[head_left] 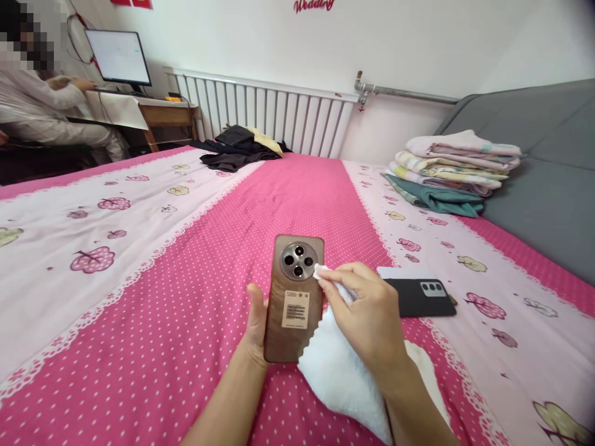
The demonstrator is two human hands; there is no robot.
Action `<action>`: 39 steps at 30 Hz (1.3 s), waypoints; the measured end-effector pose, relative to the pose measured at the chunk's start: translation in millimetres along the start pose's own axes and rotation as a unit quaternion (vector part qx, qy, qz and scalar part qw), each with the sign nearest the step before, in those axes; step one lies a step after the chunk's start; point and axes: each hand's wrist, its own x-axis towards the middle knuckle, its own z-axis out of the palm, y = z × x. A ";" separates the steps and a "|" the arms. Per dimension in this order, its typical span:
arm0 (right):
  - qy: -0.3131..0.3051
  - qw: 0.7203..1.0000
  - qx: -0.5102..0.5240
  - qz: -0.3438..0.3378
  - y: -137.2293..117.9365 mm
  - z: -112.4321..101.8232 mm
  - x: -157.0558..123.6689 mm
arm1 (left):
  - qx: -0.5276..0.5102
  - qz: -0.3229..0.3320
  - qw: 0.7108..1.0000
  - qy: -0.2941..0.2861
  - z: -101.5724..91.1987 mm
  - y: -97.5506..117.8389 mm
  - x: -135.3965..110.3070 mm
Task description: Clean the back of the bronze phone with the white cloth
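My left hand (255,325) grips a brown phone (294,297) from below, back side up, its round camera ring and a white barcode sticker facing me. My right hand (367,313) pinches a white cloth (341,371), pressing a corner of it against the phone's right edge beside the camera ring. The cloth hangs down below my right wrist. Both hands hover over a pink dotted bedspread (186,310).
A black phone (421,297) lies on a white one just right of my hands. Folded blankets (453,170) are stacked far right by a grey headboard (543,179). Dark clothes (239,148) lie near a radiator. A person sits at a desk with a monitor (118,57), far left.
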 end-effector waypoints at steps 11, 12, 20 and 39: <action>-0.171 0.985 0.031 -0.015 -8.3 -0.2 -7.4 | -0.025 0.055 0.998 -0.026 9.1 -3.3 5.3; -0.163 0.986 0.037 -0.016 -8.7 -0.9 -6.9 | -0.024 0.053 0.998 -0.020 8.7 -3.2 5.0; 0.038 0.998 0.047 -0.035 -9.5 -5.9 -1.5 | 0.032 -0.006 0.998 0.059 -5.1 -10.1 0.2; -0.030 0.997 -0.063 -0.021 -2.5 3.8 -3.2 | -0.006 0.006 1.000 0.027 0.2 -11.2 3.2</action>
